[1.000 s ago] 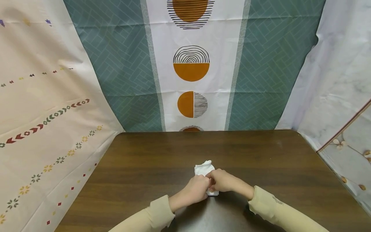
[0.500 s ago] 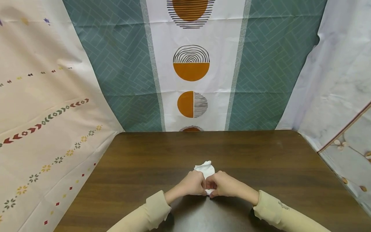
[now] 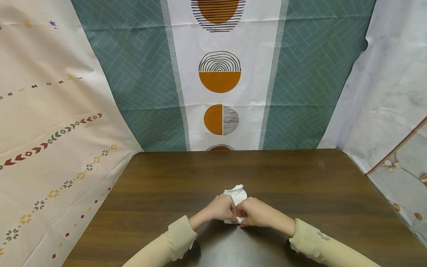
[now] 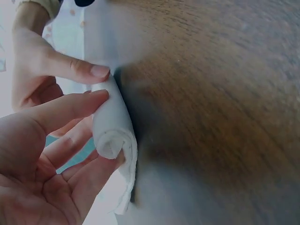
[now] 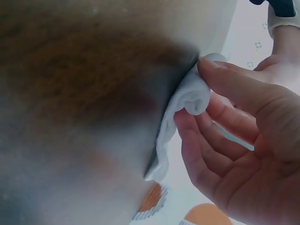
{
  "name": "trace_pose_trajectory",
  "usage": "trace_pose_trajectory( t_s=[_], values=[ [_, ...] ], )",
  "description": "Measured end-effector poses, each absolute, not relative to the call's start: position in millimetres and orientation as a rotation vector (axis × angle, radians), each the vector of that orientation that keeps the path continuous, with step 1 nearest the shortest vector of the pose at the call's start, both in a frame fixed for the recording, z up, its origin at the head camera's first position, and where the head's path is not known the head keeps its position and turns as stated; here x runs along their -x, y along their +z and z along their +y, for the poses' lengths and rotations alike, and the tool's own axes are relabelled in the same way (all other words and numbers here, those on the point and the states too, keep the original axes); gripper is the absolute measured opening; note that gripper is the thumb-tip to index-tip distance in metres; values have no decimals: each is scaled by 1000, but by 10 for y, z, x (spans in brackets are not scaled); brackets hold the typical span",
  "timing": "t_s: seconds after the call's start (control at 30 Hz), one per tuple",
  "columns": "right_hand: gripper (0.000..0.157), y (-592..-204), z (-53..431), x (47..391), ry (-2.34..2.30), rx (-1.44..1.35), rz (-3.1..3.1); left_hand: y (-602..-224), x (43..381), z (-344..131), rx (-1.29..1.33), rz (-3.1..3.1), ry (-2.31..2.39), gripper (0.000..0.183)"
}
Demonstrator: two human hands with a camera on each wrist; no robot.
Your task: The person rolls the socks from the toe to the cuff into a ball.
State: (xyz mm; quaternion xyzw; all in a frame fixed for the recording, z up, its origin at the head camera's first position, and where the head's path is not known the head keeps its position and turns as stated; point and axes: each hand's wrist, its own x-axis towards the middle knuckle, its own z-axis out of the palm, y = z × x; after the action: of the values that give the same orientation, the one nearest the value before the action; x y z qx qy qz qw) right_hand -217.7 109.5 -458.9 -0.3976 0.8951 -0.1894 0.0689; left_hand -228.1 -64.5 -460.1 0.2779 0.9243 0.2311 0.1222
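Note:
A white cloth [image 3: 237, 193] lies on the brown table, its far end flat and wrinkled. Its near end is wound into a small roll [image 4: 111, 110], whose spiral end shows in the left wrist view. My left hand [image 3: 220, 208] pinches the left part of the roll, thumb on the near side and fingers curled at the other. Opposite it, my right hand [image 3: 257, 213] grips the right part, with thumb [image 5: 215, 70] on top and fingers [image 5: 192, 140] bent against the cloth. Both hands' fingertips are close together, hiding much of the roll in the head view.
The dark wood-grain table [image 3: 160, 178] reaches back to a green and white patterned hanging [image 3: 221, 74]. A cream patterned cloth [image 3: 50, 148] hangs at the left, a pale marbled one [image 3: 390, 92] at the right.
The left hand has shifted left and slightly away from me, off the right hand it was overlapping. The right hand has moved slightly nearer. The cloth's far end stays in place.

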Motion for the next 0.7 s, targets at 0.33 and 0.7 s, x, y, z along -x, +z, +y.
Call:
trace_pose_trajectory(
  t_s=[0.33, 0.7],
  values=[
    [21, -4623, 1087, 2162, -401, 1336, 2800, -4600, 2325, -662, -740, 2655, 749, 16],
    [24, -4636, 1077, 2181, -407, 1384, 2777, -4632, 2226, -670, -765, 2688, 799, 14]
  ],
)
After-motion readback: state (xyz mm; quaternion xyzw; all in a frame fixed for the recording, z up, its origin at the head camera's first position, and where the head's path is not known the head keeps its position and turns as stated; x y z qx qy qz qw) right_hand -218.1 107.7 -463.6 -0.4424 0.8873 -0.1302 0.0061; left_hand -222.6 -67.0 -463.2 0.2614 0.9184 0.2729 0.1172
